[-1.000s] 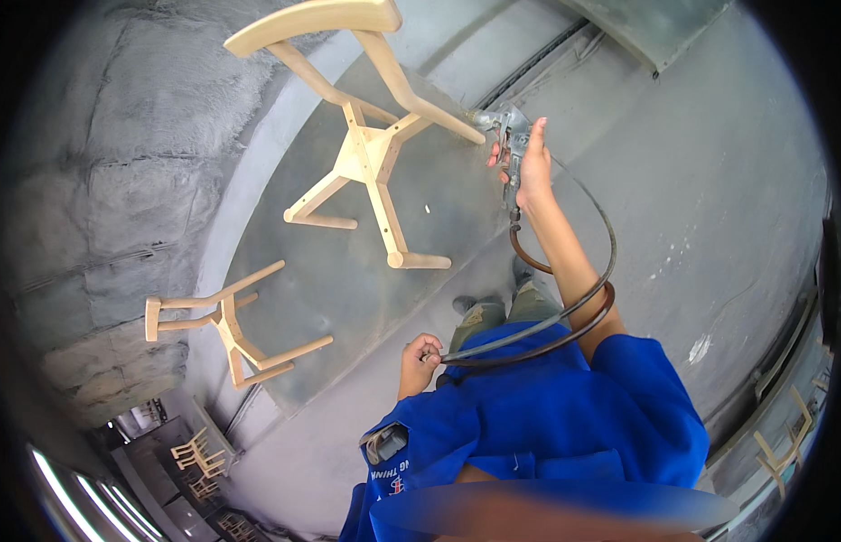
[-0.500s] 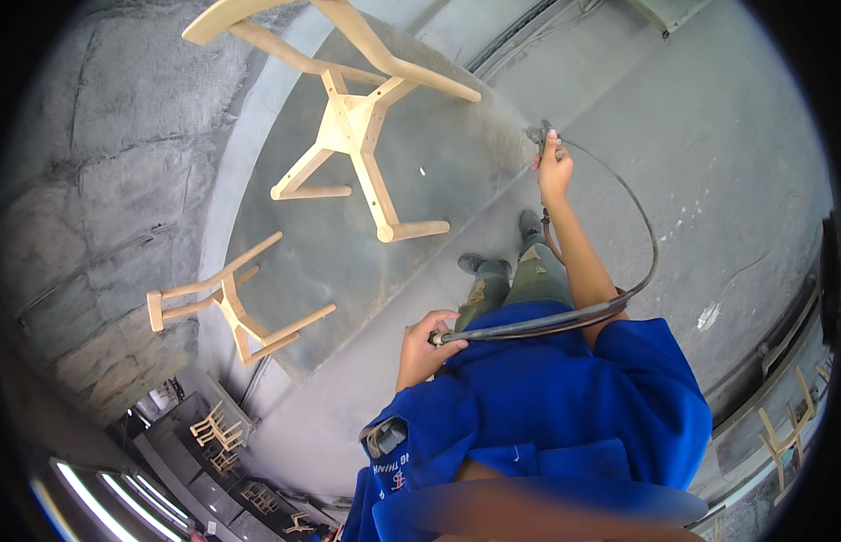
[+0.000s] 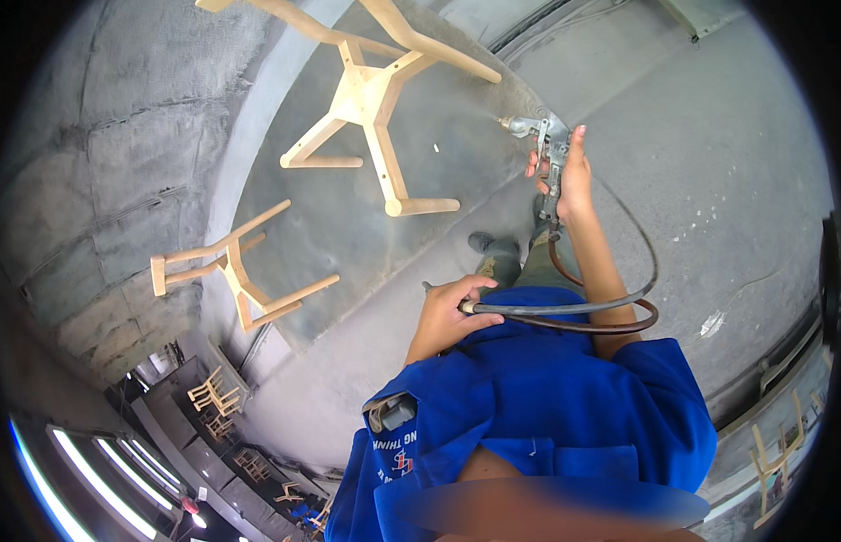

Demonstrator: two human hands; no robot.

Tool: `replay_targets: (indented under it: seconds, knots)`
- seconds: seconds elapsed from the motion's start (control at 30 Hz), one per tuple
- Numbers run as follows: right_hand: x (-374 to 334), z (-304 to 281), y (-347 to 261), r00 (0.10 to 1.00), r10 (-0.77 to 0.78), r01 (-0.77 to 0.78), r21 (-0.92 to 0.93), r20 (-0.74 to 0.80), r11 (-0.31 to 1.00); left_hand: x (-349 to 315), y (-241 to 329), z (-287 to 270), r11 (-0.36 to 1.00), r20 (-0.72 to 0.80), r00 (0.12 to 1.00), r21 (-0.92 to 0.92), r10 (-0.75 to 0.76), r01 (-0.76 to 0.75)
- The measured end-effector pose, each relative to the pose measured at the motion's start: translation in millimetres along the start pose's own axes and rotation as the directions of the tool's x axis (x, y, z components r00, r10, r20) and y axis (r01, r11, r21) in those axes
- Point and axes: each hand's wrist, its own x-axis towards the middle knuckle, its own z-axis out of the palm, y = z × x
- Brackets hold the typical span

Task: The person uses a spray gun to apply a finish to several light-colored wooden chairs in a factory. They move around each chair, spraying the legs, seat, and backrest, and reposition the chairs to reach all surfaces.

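Note:
My right hand (image 3: 577,185) is wrapped round the grip of a metal spray gun (image 3: 549,149). The gun's nozzle faces left, and a faint haze hangs in front of it. Close to my waist, my left hand (image 3: 443,314) is closed round a grey hose (image 3: 556,308). Below that runs a brown hose (image 3: 588,322), which curves up to the bottom of the gun. Left of the gun is a large bare-wood chair frame (image 3: 362,95), with its legs and crosspiece showing. A smaller-looking wooden chair frame (image 3: 240,275) is lower left of it, apart from both hands.
A rough grey wall (image 3: 140,172) rises at the left. More wooden chairs (image 3: 213,393) stand at the lower left, and another chair frame (image 3: 775,456) is at the lower right. The hose loops over the concrete floor (image 3: 710,172) on my right.
The spray gun has turned and its nozzle now faces left, showing side-on with haze before it. My left hand has shifted slightly right and up with the hose. The chair frames sit higher in view.

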Motion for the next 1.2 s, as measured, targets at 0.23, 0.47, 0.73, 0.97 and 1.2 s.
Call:
replay_targets:
  seconds: [0.23, 0.47, 0.73, 0.97, 1.2]
  knots:
    - [-1, -1, 9, 0.996, 0.071, -0.064, -0.127, 0.052, 0.99, 8, -7, 8, 0.999, 0.044, 0.998, -0.001, 0.043, -0.043]
    - [-2, 11, 16, 0.981, 0.179, -0.142, -0.353, 0.074, 0.925, 11, -9, 10, 1.0, 0.095, 0.995, -0.007, 0.001, 0.0]
    - [-8, 19, 40, 0.863, 0.389, -0.305, -0.281, 0.323, 0.91, 26, -21, 6, 1.0, 0.09, 0.996, 0.015, -0.027, 0.026]
    - [64, -21, 185, 0.896, 0.444, -0.406, -0.395, 0.007, 0.824, 27, -77, 3, 0.995, 0.074, 0.992, 0.001, -0.101, 0.102]
    - [121, -63, 276, 0.88, 0.384, -0.473, -0.451, -0.278, 0.757, 32, -154, -14, 0.986, 0.161, 0.973, 0.023, -0.167, 0.166]
